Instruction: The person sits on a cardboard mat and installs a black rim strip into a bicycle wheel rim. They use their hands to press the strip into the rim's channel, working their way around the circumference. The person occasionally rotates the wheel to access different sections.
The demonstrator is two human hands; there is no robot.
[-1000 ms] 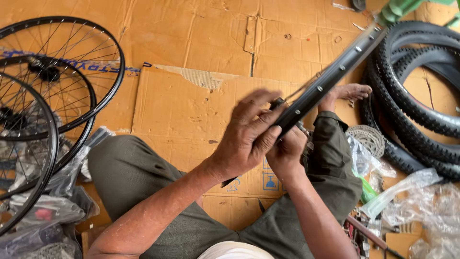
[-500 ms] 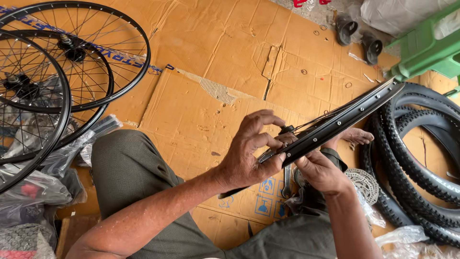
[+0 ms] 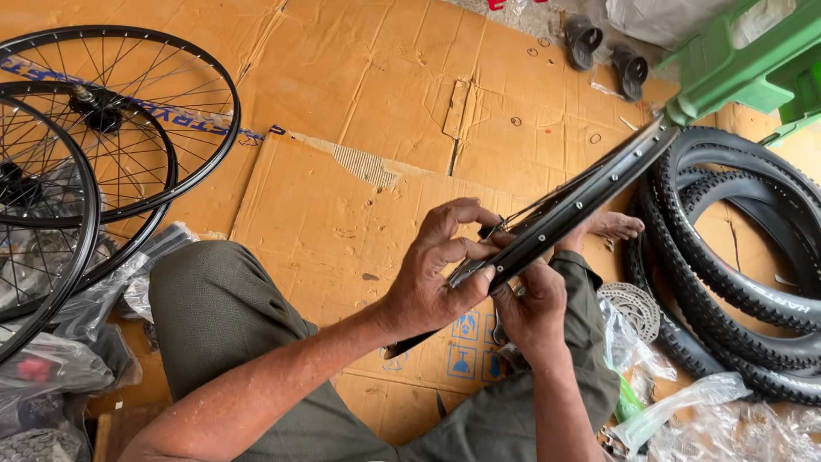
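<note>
Holding a black wheel rim (image 3: 590, 192), the left hand (image 3: 436, 274) pinches it from above; the right hand (image 3: 534, 312) grips just below, tires (image 3: 735, 257) nearby.

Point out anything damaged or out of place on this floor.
The cardboard is damaged: its top layer is torn off near the middle, baring the corrugation, and it is dotted with punctures. Plastic bags lie scattered at lower right. The rim in both hands looks sound.
</note>
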